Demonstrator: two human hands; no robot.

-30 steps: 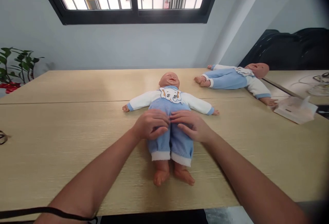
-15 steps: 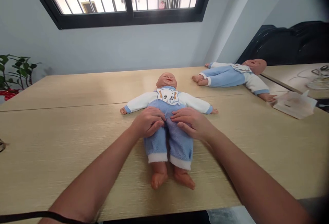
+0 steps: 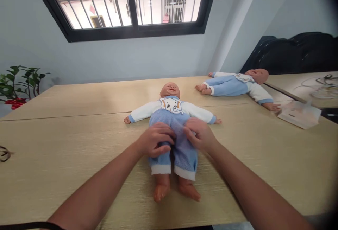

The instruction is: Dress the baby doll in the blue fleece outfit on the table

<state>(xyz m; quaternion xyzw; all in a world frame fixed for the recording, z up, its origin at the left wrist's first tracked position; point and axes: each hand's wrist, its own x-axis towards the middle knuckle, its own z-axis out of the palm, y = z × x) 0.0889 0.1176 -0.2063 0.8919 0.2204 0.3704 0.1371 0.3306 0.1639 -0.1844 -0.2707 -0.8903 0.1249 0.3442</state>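
A baby doll (image 3: pixel 171 115) lies on its back on the table, its head away from me and its arms spread to both sides. It wears a blue and white outfit with an elephant face (image 3: pixel 171 106) on the chest. Over the doll's thigh on the left is my left hand (image 3: pixel 155 139), thumb and fingers apart. My right hand (image 3: pixel 199 134) is at the hip on the right, its fingers bent and slightly blurred against the blue cloth. Neither hand visibly grips anything; whether the fingertips press on the cloth I cannot tell.
A second, similarly dressed doll (image 3: pixel 232 84) lies at the back right of the wooden table (image 3: pixel 66 166). Beside its hand stands a translucent box (image 3: pixel 299 114). Cables (image 3: pixel 327 82) lie farther right. A potted plant (image 3: pixel 22 82) stands at the left, below a barred window (image 3: pixel 132 31).
My hands have moved slightly toward me over the doll's legs. The right fingers, flatter before, are now more bent. The view has tilted up a little; the doll lies as before.
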